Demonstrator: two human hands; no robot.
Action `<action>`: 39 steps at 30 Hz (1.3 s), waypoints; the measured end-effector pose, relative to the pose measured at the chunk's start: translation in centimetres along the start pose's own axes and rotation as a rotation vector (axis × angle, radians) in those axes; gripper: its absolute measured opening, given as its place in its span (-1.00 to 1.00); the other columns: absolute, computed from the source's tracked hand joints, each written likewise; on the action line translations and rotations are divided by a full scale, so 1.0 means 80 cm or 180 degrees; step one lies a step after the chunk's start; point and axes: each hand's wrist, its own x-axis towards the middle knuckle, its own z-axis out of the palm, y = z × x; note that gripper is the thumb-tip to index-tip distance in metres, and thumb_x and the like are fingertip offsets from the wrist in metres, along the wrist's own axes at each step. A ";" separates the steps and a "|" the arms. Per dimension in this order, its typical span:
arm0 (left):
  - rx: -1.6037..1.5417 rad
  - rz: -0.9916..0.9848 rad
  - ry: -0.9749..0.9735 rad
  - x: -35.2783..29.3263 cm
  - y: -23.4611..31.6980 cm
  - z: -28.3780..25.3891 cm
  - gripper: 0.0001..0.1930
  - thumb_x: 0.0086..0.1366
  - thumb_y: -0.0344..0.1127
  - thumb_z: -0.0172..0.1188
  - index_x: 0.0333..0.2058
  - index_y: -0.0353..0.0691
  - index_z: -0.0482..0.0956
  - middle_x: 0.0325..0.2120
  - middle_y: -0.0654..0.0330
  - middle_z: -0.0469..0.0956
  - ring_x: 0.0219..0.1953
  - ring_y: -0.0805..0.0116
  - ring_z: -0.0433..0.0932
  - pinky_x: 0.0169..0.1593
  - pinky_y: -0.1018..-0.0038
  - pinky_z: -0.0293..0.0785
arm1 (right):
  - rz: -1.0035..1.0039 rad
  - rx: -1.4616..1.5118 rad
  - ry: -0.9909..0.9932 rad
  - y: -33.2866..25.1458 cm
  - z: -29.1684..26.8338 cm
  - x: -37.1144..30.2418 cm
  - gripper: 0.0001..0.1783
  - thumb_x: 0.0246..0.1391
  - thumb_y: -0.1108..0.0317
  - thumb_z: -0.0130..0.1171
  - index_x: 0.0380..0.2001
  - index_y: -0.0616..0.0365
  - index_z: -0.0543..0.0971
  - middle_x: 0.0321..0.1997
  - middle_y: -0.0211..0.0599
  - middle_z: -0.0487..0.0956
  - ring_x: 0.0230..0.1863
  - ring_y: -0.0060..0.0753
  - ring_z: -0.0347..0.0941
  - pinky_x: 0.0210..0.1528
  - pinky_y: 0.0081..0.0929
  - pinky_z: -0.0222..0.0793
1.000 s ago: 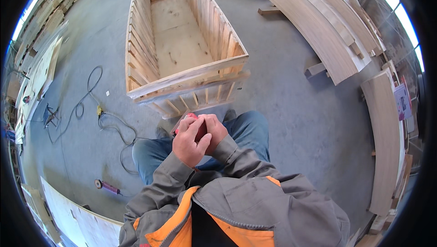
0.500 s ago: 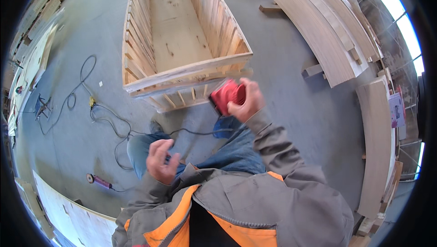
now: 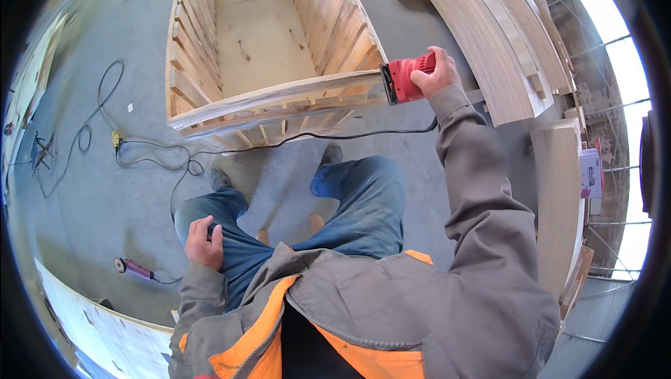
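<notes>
My right hand (image 3: 439, 71) is wrapped around a red electric sander (image 3: 407, 81), arm stretched out to the right. The sander is turned on its side, its dark flat pad against or very close to the near right corner of a slatted wooden crate (image 3: 279, 91); actual contact is hard to tell. From the sander a black cord (image 3: 321, 133) runs left in front of the crate. My left hand (image 3: 205, 242) rests by my left thigh, holding nothing, its fingers loosely bent and apart.
A yellow connector (image 3: 117, 139) joins looped cords on the grey floor at left. An angle grinder (image 3: 134, 269) lies lower left. Curved wooden panels (image 3: 482, 36) are stacked at right, with another long panel (image 3: 556, 204) nearer. A white board (image 3: 98, 323) stands at lower left.
My right hand has carried the sander right and away from me to the crate's corner, turning it sideways. My left hand has dropped toward my thigh. The cord is pulled straighter.
</notes>
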 end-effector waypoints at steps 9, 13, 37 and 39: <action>-0.0004 0.0084 0.0055 0.011 -0.003 0.001 -0.79 0.29 -0.45 0.29 -0.11 -0.34 0.66 -0.19 0.01 0.64 -0.30 0.12 0.64 -0.21 0.34 0.58 | 0.0289 -0.0482 -0.0308 -0.027 0.023 0.034 -0.21 -0.11 0.00 0.34 0.24 0.02 0.46 0.08 0.11 0.54 0.07 0.13 0.57 0.20 -0.15 0.49; 0.0018 0.0107 0.0067 0.013 -0.008 0.001 -0.81 0.29 -0.47 0.27 -0.13 -0.34 0.66 -0.20 -0.01 0.64 -0.21 0.03 0.66 -0.14 0.28 0.60 | 0.0151 -0.0491 -0.0470 -0.071 0.023 0.027 -0.23 -0.10 -0.01 0.34 0.21 0.03 0.48 0.06 0.13 0.54 0.08 0.18 0.56 0.20 -0.13 0.50; -0.0095 0.0096 0.0114 0.017 -0.008 0.003 -0.81 0.26 -0.49 0.31 -0.14 -0.34 0.67 -0.24 0.05 0.64 -0.41 0.27 0.59 -0.31 0.42 0.54 | -0.0191 -0.0330 -0.0252 -0.092 0.045 -0.002 -0.22 -0.09 0.04 0.37 0.23 0.03 0.45 0.05 0.12 0.54 0.05 0.18 0.59 0.13 -0.10 0.54; -0.0122 0.0020 0.0079 0.019 -0.003 0.004 -0.81 0.26 -0.49 0.32 -0.14 -0.34 0.67 -0.25 0.06 0.64 -0.42 0.28 0.59 -0.32 0.42 0.54 | -0.0280 -0.0214 -0.0306 -0.134 0.052 -0.024 -0.20 -0.12 0.04 0.39 0.23 0.02 0.44 0.01 0.11 0.53 -0.01 0.19 0.58 0.11 -0.08 0.53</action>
